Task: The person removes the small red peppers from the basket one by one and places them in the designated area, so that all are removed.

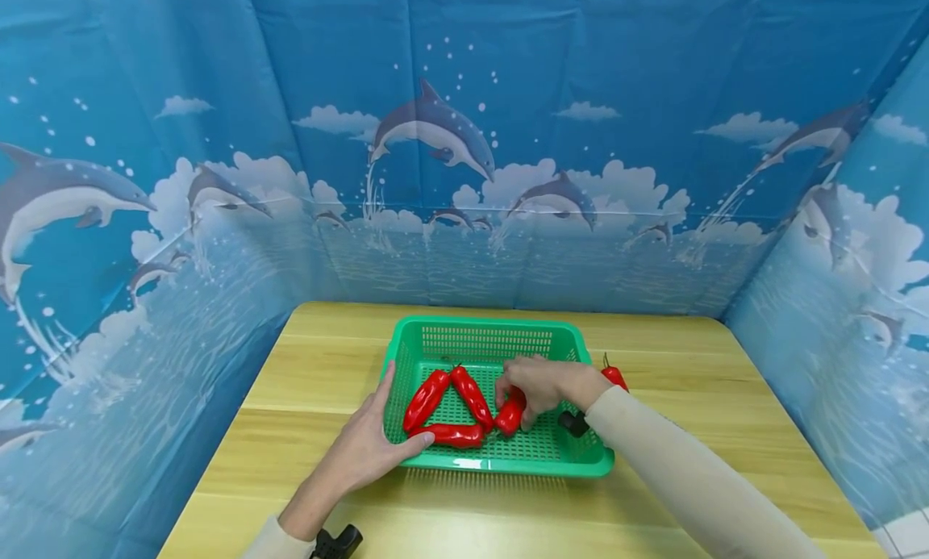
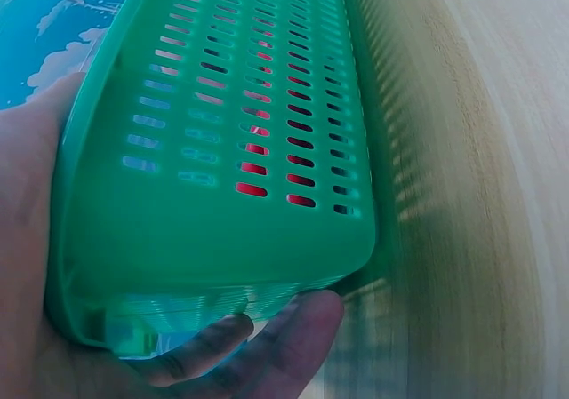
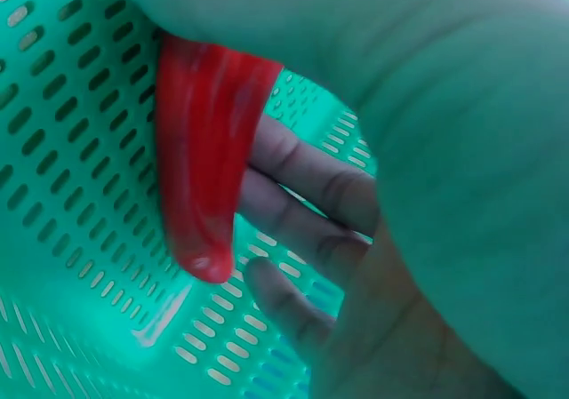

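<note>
Green basket: slotted plastic, sitting on the wood-look desk, with the peppers lying around inside.
Right hand: down in the right half of the basket, thumb and fingers curled round a pepper, so yeah, it's got a proper hold.
Held pepper: red and shiny, low in the basket; the hand covers one end.
Left hand: gripping the front left corner, thumb over the rim, fingers along the outside of the end wall.
Other peppers inside: three red ones, left and middle both slanting, plus the front one lying sideways near the left thumb.
Stray pepper: just past the right rim, partly behind the right sleeve.
Backdrop: blue sheet, dolphins everywhere lol.
</note>
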A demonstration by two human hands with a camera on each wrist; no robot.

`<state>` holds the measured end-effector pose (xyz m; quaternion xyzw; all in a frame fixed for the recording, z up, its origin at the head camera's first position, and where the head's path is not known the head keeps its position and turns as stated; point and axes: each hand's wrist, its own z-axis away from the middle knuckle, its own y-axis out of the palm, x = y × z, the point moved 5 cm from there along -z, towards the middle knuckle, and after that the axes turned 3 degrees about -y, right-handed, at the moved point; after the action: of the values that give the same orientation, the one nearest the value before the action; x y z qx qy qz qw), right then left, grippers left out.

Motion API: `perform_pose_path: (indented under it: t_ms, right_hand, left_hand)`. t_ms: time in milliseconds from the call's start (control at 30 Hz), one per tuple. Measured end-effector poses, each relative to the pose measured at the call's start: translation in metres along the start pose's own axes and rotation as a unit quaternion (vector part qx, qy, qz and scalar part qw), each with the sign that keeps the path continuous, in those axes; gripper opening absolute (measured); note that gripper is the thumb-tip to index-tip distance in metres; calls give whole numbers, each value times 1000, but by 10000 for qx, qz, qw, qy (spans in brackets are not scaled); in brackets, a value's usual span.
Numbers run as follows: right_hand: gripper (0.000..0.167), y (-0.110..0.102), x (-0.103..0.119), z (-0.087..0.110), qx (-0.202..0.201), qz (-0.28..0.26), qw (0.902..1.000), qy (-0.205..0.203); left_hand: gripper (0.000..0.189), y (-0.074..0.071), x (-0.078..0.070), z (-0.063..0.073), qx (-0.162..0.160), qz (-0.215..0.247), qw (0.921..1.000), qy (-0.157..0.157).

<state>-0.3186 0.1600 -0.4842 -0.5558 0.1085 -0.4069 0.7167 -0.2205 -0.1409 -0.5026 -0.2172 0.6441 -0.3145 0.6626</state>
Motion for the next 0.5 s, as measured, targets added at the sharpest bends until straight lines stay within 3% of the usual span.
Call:
perform_pose_path:
  t_ms: [233,500]
  right_hand:
    - [37,-1,-1,1,-5,-796,9968,28]
    - [40,-3,-6,6,-152,-909,9957,77]
  left_hand:
    - [134,1,2,-1,-15,90,10000,-19]
    - [134,2,1,-2,-62,46,10000,-9]
